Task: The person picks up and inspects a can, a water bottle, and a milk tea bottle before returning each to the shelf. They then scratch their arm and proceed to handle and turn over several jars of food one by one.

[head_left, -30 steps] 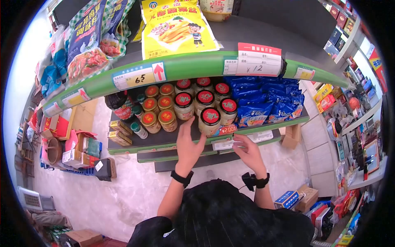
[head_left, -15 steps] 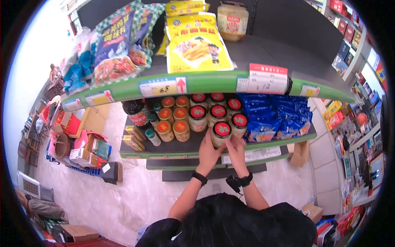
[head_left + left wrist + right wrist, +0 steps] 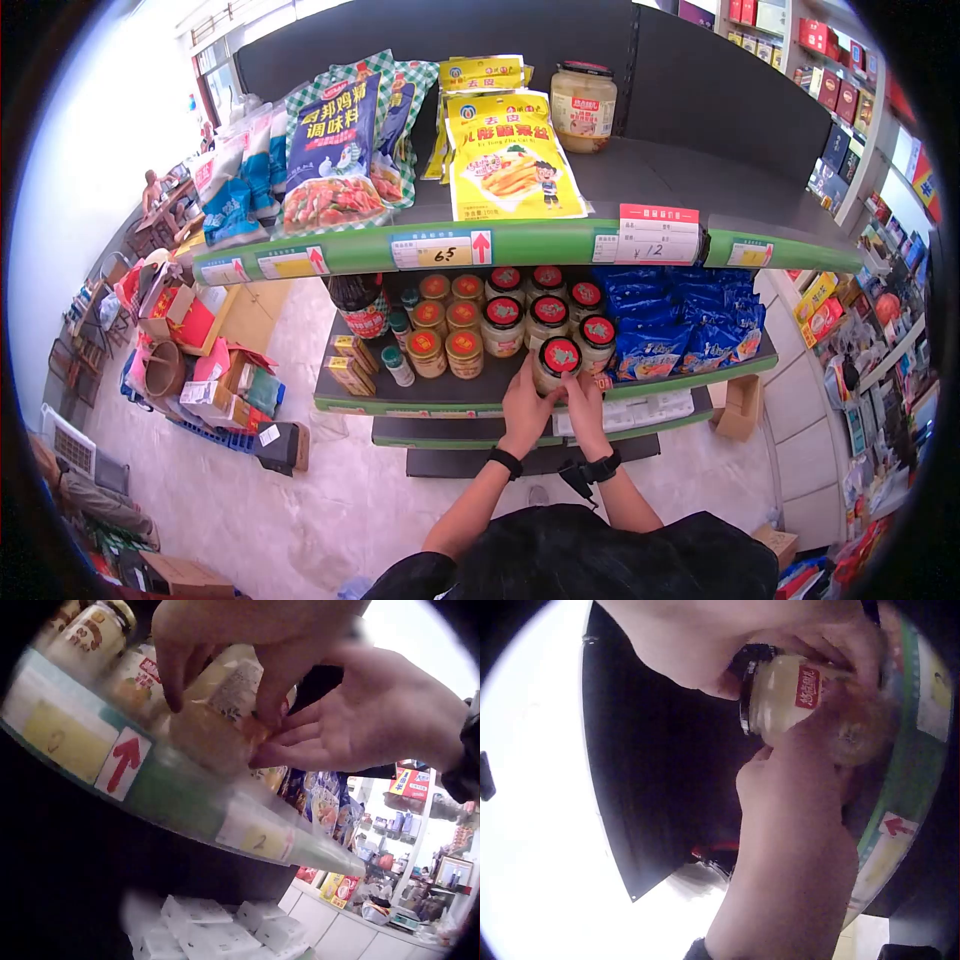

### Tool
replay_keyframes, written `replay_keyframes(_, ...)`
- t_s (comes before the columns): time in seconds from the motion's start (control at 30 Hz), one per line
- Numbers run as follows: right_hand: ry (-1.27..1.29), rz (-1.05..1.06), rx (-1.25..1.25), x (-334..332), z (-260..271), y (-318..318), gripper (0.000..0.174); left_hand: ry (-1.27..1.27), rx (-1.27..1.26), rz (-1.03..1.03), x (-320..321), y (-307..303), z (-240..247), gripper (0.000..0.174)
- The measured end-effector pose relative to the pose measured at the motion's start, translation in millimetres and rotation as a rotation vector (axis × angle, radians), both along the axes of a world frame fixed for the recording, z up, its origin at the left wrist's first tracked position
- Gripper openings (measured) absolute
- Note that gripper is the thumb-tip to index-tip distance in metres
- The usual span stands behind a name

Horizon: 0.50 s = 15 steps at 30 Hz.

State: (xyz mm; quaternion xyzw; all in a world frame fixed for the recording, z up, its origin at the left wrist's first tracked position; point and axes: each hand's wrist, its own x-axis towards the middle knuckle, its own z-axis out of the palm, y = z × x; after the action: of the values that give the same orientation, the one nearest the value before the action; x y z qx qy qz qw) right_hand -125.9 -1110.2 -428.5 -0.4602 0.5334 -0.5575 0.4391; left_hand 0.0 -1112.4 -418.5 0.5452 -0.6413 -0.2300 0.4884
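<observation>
A glass jar (image 3: 556,370) with a black-rimmed red lid stands at the front of the middle shelf's jar group. My left hand (image 3: 527,408) holds its left side with the fingers curled round the glass. From the right, my right hand (image 3: 584,408) grips the same jar, its fingers meeting the left ones near the front. In the left wrist view the pale jar (image 3: 214,739) appears tilted between both hands. The right wrist view shows the jar's red label (image 3: 808,686), partly covered by fingers.
Matching jars (image 3: 502,325) and smaller golden-lidded jars (image 3: 427,352) stand behind and left. Blue packets (image 3: 650,340) lie to the right. Above, a green-edged shelf (image 3: 350,262) overhangs, bearing a yellow bag (image 3: 510,165). White boxes (image 3: 640,410) sit on a lower shelf.
Both hands have come in from either side and taken hold of the front jar; they were apart from each other a second ago. The head view has tilted up, showing more of the upper shelf.
</observation>
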Motion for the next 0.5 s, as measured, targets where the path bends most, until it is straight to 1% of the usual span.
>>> replay_keyframes(0.03, -0.018, 0.016, 0.037, 1, 4, 3, 0.045, -0.004, -0.007, 0.000, 2, 2, 3, 0.087)
replay_keyframes(0.13, 0.022, 0.008, -0.042, 10, 27, 21, 0.044, -0.006, -0.050, -0.004, 8, 11, 15, 0.087)
replay_keyframes(0.2, 0.095, -0.026, -0.130, 15, 33, 34, 0.043, 0.008, -0.100, -0.011, 13, 22, 28, 0.086)
replay_keyframes(0.23, 0.133, -0.043, -0.173, 21, 48, 42, 0.042, 0.016, -0.093, -0.014, 15, 29, 33, 0.087)
replay_keyframes(0.27, 0.041, 0.003, -0.123, 24, 68, 58, 0.046, 0.025, -0.085, -0.014, 18, 37, 38, 0.087)
replay_keyframes(0.33, 0.071, -0.016, -0.217, 27, 70, 72, 0.049, 0.035, -0.104, -0.008, 22, 52, 48, 0.087)
replay_keyframes(0.37, 0.088, -0.026, -0.263, 29, 70, 79, 0.051, 0.049, -0.163, 0.002, 23, 59, 56, 0.086)
replay_keyframes(0.4, 0.045, -0.022, -0.283, 32, 76, 87, 0.058, 0.063, -0.221, 0.011, 24, 66, 64, 0.085)
replay_keyframes(0.5, 0.131, -0.066, -0.494, 36, 89, 102, 0.065, 0.116, -0.429, 0.015, 25, 80, 88, 0.080)
